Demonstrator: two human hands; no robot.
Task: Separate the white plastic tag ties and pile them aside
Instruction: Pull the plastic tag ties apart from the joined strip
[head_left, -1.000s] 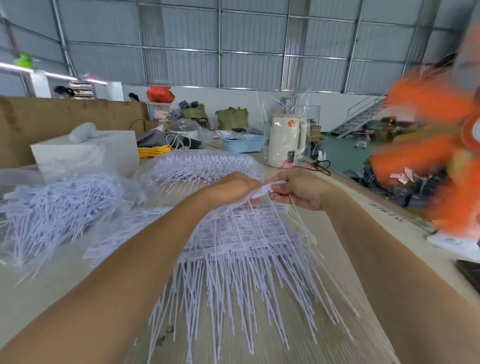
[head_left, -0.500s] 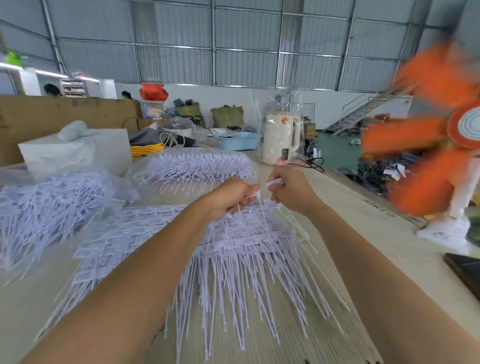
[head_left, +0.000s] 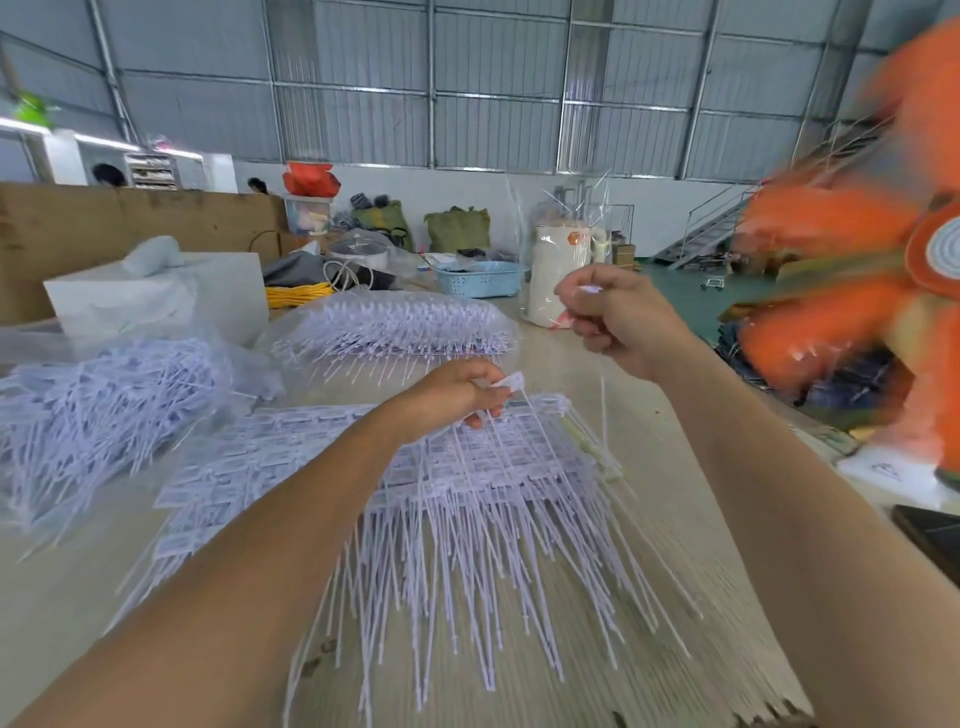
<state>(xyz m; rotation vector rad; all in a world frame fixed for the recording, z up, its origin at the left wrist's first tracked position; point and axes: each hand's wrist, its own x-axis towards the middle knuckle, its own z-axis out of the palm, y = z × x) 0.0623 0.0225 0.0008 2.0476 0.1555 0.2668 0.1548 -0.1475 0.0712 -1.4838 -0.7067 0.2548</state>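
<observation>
Above the surface (head_left: 519, 332) my right hand (head_left: 618, 317) pinches one freed tie (head_left: 602, 395) clear, while my left hand (head_left: 457, 397) grips the joined sheet (head_left: 467, 467) to steady it

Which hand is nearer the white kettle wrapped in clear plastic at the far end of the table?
The right hand: raised, pinching a pulled-off tag tie, just right of the kettle in the image. The left hand is lower, holding a tag on the joined tie sheet.

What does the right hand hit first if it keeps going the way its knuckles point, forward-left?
Probably the white kettle in clear wrap, just beyond the right hand; depth is unclear, so it could pass short of it.
</observation>
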